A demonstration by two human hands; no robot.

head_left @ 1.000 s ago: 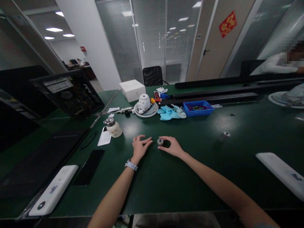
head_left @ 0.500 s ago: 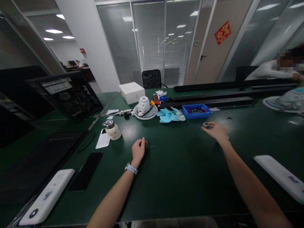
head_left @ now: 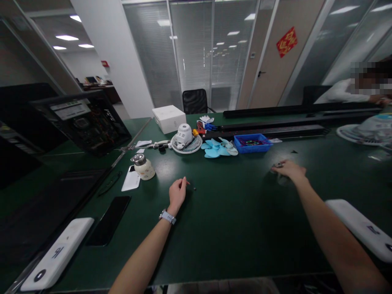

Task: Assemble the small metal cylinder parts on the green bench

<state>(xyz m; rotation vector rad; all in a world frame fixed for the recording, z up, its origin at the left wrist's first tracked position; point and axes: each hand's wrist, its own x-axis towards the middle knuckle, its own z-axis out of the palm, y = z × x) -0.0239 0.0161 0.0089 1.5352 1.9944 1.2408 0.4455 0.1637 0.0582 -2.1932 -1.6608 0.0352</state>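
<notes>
My left hand (head_left: 177,192) rests on the dark green table (head_left: 220,220), its fingers curled together; anything between them is too small to name. A tiny dark part (head_left: 194,188) lies just right of its fingertips. Farther right, my right hand (head_left: 291,169) has its fingers closed round a small round metal part (head_left: 278,165), low over the table. Beyond the hands are light-blue fan blades (head_left: 216,148), a white fan motor housing (head_left: 184,135) on a round grille and a blue tray (head_left: 253,143) with coloured wires.
At left are a cream flask (head_left: 144,167), a white card-like item (head_left: 131,179), a black phone (head_left: 110,220), a white device (head_left: 58,253) and an open screen panel (head_left: 84,120). Another white device (head_left: 361,228) is at right. A person (head_left: 346,92) sits at the far right.
My right hand has moved right and slightly nearer with the metal part. My left hand has stayed in place on the table.
</notes>
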